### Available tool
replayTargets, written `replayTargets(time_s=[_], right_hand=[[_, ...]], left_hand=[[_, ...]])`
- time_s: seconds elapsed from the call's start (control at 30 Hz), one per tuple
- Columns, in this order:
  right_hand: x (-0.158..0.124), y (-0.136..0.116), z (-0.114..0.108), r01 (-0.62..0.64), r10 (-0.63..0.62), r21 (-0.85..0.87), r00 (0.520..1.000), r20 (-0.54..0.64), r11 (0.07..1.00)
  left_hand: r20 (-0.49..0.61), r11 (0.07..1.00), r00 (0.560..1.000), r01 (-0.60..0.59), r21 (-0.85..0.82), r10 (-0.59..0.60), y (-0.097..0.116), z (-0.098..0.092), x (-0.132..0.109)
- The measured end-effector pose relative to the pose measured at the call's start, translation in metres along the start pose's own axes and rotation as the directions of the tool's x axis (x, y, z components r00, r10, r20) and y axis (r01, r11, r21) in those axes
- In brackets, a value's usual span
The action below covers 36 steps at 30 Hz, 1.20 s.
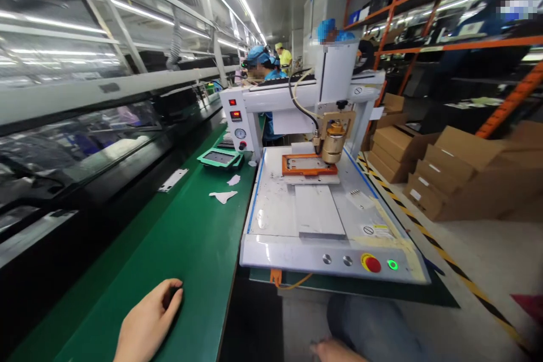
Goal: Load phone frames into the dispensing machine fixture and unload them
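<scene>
Left hand (148, 322) lay palm-down on the green bench (190, 237), left of and nearer than the dispensing machine (297, 257), fingers loosely curled and together, gripping nothing. Right hand (335, 350) was only a sliver at the frame's bottom edge, below the machine front; can't tell its state. Orange fixture (308, 165) sat at the back of the machine bed with the brass dispensing head (334, 142) just over its right end. Green tray (220, 157) and white scraps (223, 196) lay on the bench left of the machine, and cardboard boxes (458, 175) were stacked to its right. My read: a run looked live, green lamp (392, 264) lit. Best practice is both hands off the bed, eyes on the head over the fixture, red stop button (373, 264) within reach.
</scene>
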State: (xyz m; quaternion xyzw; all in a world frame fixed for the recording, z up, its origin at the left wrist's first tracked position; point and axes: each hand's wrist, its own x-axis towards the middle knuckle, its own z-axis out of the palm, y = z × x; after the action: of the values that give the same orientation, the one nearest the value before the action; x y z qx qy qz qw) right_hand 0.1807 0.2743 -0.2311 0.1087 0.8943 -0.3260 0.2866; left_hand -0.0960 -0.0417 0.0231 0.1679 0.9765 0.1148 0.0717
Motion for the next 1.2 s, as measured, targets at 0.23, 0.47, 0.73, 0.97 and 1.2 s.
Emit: replayTargets(time_s=[0.23, 0.47, 0.73, 0.97, 1.2], right_hand=[[-0.026, -0.021, -0.019, -0.005, 0.007, 0.057, 0.999, -0.032, 0.998], [-0.028, -0.026, -0.027, -0.006, 0.007, 0.063, 1.000, -0.005, 0.998], [-0.029, -0.028, -0.029, 0.014, -0.014, 0.059, 1.000, -0.003, 0.998], [-0.032, -0.031, -0.035, 0.016, -0.017, 0.062, 1.000, 0.016, 0.998], [-0.027, -0.024, -0.030, 0.048, -0.049, 0.065, 0.999, 0.012, 0.997]], left_hand=[[0.065, 0.996, 0.995, 0.072, 0.052, -0.075, 0.001, -0.004, 0.002], [0.094, 0.991, 0.988, 0.120, 0.063, -0.126, 0.002, -0.006, 0.003], [0.071, 0.992, 0.991, 0.105, 0.073, -0.110, 0.003, -0.004, 0.005], [0.057, 0.992, 0.994, 0.088, 0.088, -0.093, 0.006, -0.008, 0.001], [0.035, 0.994, 0.997, 0.072, 0.086, -0.075, 0.002, -0.007, 0.002]])
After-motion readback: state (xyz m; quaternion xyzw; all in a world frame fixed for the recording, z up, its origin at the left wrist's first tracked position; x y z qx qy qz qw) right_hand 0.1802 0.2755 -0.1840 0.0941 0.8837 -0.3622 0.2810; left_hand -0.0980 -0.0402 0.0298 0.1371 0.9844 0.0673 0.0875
